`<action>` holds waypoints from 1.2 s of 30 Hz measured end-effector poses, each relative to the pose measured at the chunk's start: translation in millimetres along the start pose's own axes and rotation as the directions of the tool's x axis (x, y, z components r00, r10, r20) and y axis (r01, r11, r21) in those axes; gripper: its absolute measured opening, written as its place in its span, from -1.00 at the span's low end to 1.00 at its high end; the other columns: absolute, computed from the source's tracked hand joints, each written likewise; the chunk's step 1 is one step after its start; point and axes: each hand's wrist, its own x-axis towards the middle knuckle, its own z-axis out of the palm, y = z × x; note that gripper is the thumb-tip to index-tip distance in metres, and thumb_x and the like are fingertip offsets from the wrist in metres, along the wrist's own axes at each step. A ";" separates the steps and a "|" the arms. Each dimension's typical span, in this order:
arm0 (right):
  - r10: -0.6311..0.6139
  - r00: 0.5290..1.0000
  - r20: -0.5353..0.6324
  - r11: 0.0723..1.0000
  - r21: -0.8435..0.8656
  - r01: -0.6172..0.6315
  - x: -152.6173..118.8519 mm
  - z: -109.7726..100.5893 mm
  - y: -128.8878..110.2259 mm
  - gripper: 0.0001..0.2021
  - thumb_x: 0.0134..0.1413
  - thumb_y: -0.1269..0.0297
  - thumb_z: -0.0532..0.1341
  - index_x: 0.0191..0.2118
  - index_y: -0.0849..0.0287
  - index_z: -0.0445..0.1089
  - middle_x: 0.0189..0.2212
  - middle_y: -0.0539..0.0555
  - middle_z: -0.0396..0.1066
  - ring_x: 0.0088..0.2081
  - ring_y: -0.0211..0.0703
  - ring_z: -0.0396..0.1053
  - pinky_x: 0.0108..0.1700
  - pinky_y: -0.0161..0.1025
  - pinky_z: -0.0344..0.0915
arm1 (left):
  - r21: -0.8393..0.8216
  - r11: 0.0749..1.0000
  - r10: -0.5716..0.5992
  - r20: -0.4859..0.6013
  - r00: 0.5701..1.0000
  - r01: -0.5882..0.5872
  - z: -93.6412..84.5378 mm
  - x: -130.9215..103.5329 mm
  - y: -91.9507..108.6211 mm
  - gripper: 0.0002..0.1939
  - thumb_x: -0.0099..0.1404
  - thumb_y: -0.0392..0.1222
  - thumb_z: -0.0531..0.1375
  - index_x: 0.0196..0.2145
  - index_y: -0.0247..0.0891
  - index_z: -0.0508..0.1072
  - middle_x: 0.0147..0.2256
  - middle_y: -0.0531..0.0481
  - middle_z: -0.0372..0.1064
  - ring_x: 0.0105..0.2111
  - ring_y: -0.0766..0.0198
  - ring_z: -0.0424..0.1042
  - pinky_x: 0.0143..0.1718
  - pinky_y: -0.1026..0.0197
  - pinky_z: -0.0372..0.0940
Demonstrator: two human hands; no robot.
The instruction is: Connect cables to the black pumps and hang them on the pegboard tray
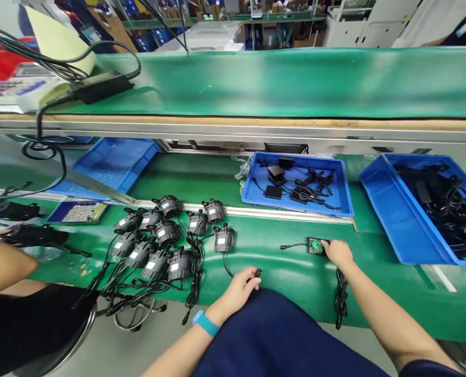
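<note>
The left hand (241,287) is near the front edge of the green table (268,241), and its fingers are closed narrowly on a small black plug (258,273). A thin cable goes from the single black round unit (224,240) toward this hand. The right hand (338,253) is farther to the right, and its fingers touch the right end of a small black box (316,246) with a green part on top; how tightly they grip, one cannot tell. A coiled black cable (341,299) lies just below this hand, over the near edge.

To the left of the single unit, many similar black units (154,264) stand close together with their cables. On the far side is a blue tray (346,191) with adapters, and at right a tilted blue bin (394,225) with black cables inside. At far left, another person's arm (5,264) reaches to a dark unit (32,235).
</note>
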 end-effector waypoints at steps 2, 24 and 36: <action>-0.126 0.981 -0.145 0.992 -0.031 0.123 -10.6 15.6 -20.4 -0.51 0.36 0.06 0.05 0.05 0.42 0.44 0.11 0.52 0.32 0.12 0.31 0.25 0.06 0.08 0.19 | -0.139 0.990 -0.024 -0.126 0.992 0.006 -13.9 -21.0 7.3 -0.70 0.41 -0.02 0.05 -0.32 -0.24 0.46 -0.27 -0.06 0.54 -0.21 0.19 0.48 -0.10 0.16 0.34; -0.820 0.572 -0.036 0.331 0.785 0.523 -167.6 -15.1 -130.3 -0.71 0.29 0.02 0.20 -0.21 0.15 0.51 -0.32 0.06 0.46 -0.29 -0.14 0.38 -0.20 -0.22 0.30 | -0.079 0.997 -0.002 -0.295 0.956 -0.022 -25.4 -87.4 38.9 -0.72 0.41 -0.07 0.09 -0.07 -0.20 0.51 -0.21 -0.04 0.56 -0.19 0.20 0.51 -0.06 0.13 0.38; -0.854 0.520 -0.013 0.323 0.771 0.549 -189.6 -32.0 -126.9 -0.59 0.39 -0.03 0.06 -0.33 0.13 0.45 -0.43 0.01 0.39 -0.36 -0.16 0.34 -0.25 -0.22 0.25 | 0.250 0.952 0.259 -0.355 0.898 -0.175 -26.2 -87.6 42.0 -0.88 0.40 -0.18 0.16 -0.17 -0.18 0.49 -0.26 -0.04 0.53 -0.19 0.19 0.47 -0.12 0.11 0.39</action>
